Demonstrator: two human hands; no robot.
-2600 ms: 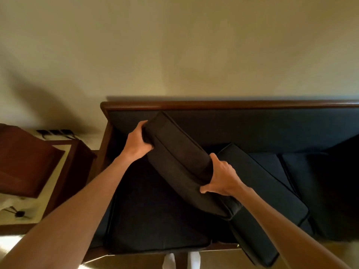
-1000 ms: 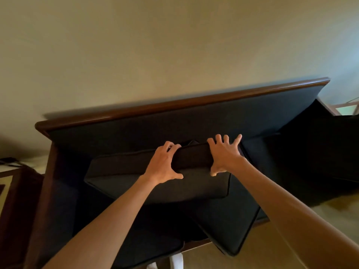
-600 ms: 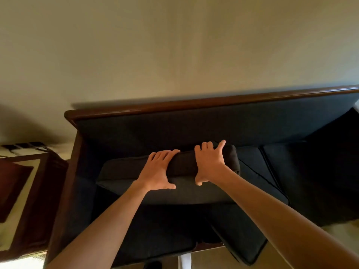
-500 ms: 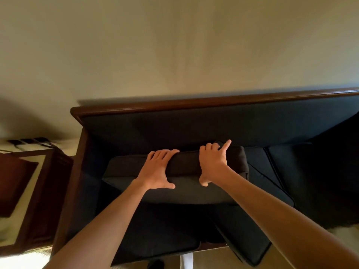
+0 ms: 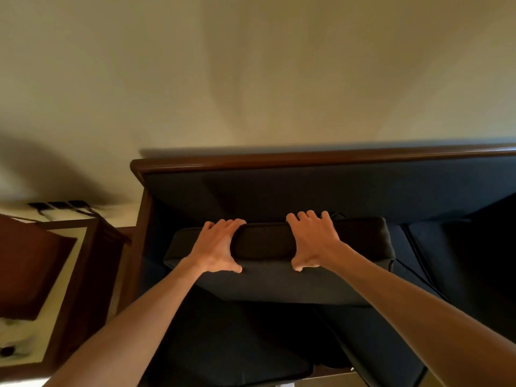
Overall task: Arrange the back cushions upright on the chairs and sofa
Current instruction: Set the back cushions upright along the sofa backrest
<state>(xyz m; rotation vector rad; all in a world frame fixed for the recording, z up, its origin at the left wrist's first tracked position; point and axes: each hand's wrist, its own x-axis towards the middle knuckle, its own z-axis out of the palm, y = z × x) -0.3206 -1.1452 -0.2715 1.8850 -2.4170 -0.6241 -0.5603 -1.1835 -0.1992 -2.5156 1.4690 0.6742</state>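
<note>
A dark back cushion [image 5: 265,243] stands nearly upright at the left end of the sofa [image 5: 307,160], its top edge near the padded backrest [image 5: 293,191]. My left hand [image 5: 219,248] grips the cushion's top edge left of centre, fingers over the back, thumb in front. My right hand [image 5: 314,241] grips the same edge right of centre. A second dark cushion [image 5: 374,339] lies slanted on the seat below my right forearm, reaching past the sofa's front edge. The cushion's lower part hides behind my arms.
The seat cushion [image 5: 229,344] lies below the held cushion. More dark seat cushions [image 5: 446,261] run off to the right. A wooden side table [image 5: 92,275] stands left of the sofa, with a dark wooden piece [image 5: 25,263] beside it. A plain wall [image 5: 251,79] rises behind.
The cushion went from slanted across the seat to level and upright against the backrest. Both hands moved onto its top edge and have spread slightly apart.
</note>
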